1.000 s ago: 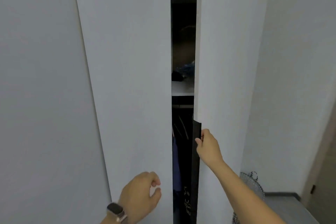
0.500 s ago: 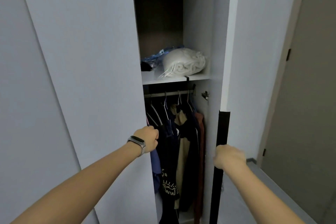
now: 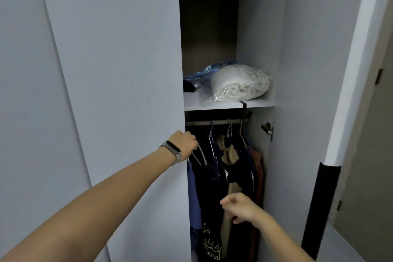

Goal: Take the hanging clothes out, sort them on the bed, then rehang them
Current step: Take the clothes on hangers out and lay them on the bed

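Looking through the head camera, I see the right-hand wardrobe door [image 3: 314,91] swung open and the hanging clothes [image 3: 223,176] all on the rail [image 3: 217,122]; my left hand [image 3: 184,145] curls at a hanger's shoulder, grip unclear; my right hand [image 3: 239,208] hovers loosely curled and empty before the garments; I judge removal barely begun, sorting and rehanging remain.

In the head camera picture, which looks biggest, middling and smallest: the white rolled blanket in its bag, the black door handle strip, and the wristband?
1. Black door handle strip and white rolled blanket: too alike to rank; the strip is longer and the blanket bulkier, and the strip is nearer the camera.
2. Wristband: clearly smallest.
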The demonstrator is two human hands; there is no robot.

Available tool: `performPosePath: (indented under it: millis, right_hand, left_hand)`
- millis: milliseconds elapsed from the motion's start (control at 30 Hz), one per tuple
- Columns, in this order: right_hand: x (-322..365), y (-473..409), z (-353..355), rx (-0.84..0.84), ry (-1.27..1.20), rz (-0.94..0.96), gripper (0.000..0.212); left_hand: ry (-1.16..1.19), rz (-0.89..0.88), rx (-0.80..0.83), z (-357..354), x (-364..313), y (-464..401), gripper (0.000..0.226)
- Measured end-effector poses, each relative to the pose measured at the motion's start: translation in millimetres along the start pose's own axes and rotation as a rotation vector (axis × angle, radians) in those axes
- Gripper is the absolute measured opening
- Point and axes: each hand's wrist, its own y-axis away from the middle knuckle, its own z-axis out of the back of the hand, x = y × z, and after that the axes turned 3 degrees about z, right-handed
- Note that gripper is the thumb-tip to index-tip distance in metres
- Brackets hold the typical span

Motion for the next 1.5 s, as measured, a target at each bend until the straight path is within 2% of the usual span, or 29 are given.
performPosePath:
  millis: [100,167,233,367,467,700,800,900,1033,1100,1267,1367,1433,1500]
  right_hand:
    - [2.3,-45.8,9.6,0.007,-0.014,-0.033,0.025]
    - [9.0,-71.5,12.0,0.039,-0.041,-0.057,0.024]
    - [15.8,-95.4,13.0,0.06,-0.047,-0.053,0.025]
    - [28.5,-135.7,16.9,0.057,-0.072,-0.011,0.024]
    - [33.8,-155.0,13.4,0.028,-0.046,-0.02,0.026]
    - [39.3,-161.9,-16.9,0.06,-0.055,-0.017,0.038]
    - [39.1,-154.2,-34.3,0.071,-0.02,-0.008,0.034]
    - [37.9,-143.6,-48.7,0.096,0.014,0.002,0.03]
    - [39.9,-129.3,-61.5,0.129,0.039,0.024,0.022]
    - [40.3,-125.9,-62.9,0.131,0.059,0.033,0.02]
    - [37.7,-127.0,-62.6,0.082,0.066,0.057,0.018]
    - [39.0,-130.5,-65.7,0.053,0.064,0.085,0.017]
    - [40.6,-135.4,-65.9,0.072,0.07,0.094,0.02]
    - [39.5,-145.6,-63.7,0.025,0.08,0.138,0.024]
  left_hand:
    - [-0.199,-0.035,-0.044,-5.9,10.0,-41.9,0.025]
    - [-0.424,-0.033,0.065,-17.6,19.2,-60.7,0.027]
    - [-0.552,0.009,0.182,-34.2,24.1,-69.8,0.03]
    - [-0.506,0.074,0.19,-50.8,16.6,-72.8,0.028]
    - [-0.469,0.145,0.112,-50.2,1.8,-54.5,0.026]
    - [-0.426,0.225,-0.016,-21.4,-25.7,54.5,0.019]
    - [-0.459,0.297,-0.048,-7.9,-33.8,95.7,0.024]
    - [-0.469,0.408,-0.003,-0.4,-43.1,128.1,0.033]
    - [-0.465,0.423,-0.027,-5.2,-36.2,170.6,0.024]
    - [-0.402,0.479,-0.059,-5.5,-30.7,194.8,0.019]
    - [-0.133,0.852,-0.106,-11.9,-30.6,200.2,0.016]
    - [0.11,0.766,-0.069,-29.6,-39.9,167.8,0.011]
    - [0.408,0.747,0.035,-48.8,-41.7,143.9,0.011]
    - [0.873,0.743,0.173,-66.9,-41.2,123.7,0.011]
